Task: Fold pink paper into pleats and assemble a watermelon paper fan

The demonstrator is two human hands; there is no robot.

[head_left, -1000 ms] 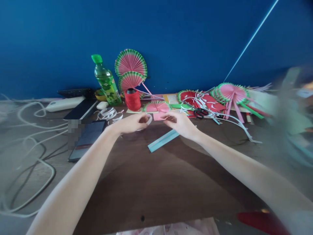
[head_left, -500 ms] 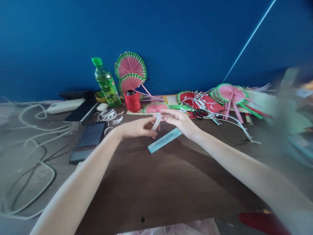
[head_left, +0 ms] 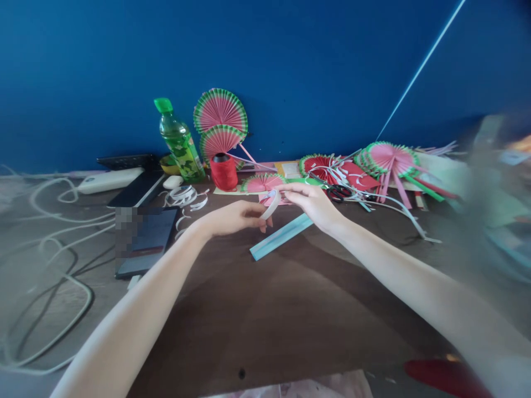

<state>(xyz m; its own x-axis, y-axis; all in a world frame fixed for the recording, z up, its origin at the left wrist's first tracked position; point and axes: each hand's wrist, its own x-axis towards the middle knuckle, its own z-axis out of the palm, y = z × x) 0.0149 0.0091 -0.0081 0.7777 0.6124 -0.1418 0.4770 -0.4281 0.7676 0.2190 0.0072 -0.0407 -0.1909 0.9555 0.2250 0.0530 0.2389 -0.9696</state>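
A white roll of tape or strip point(head_left: 271, 205) is held up over the middle of the table point(head_left: 257, 309). My left hand point(head_left: 236, 217) grips its lower left side between thumb and fingers. My right hand point(head_left: 311, 203) is at its upper right, with fingertips closed at the edge; whether they pinch a loose end is too small to make out. Beneath the hands a light blue folded paper strip point(head_left: 280, 237) lies slantwise on the table, its far end partly behind my right hand.
At the back stand a green bottle point(head_left: 180, 143), a red thread spool point(head_left: 224, 172) and pleated pink-green fans point(head_left: 221, 110). Black scissors point(head_left: 339, 192) and paper scraps lie right of centre. Phones point(head_left: 151, 237) and white cables point(head_left: 89, 298) occupy the left.
The white roll has tilted and shifted slightly right between my hands. My right hand has moved a little right, and its fingers have drawn closer together.
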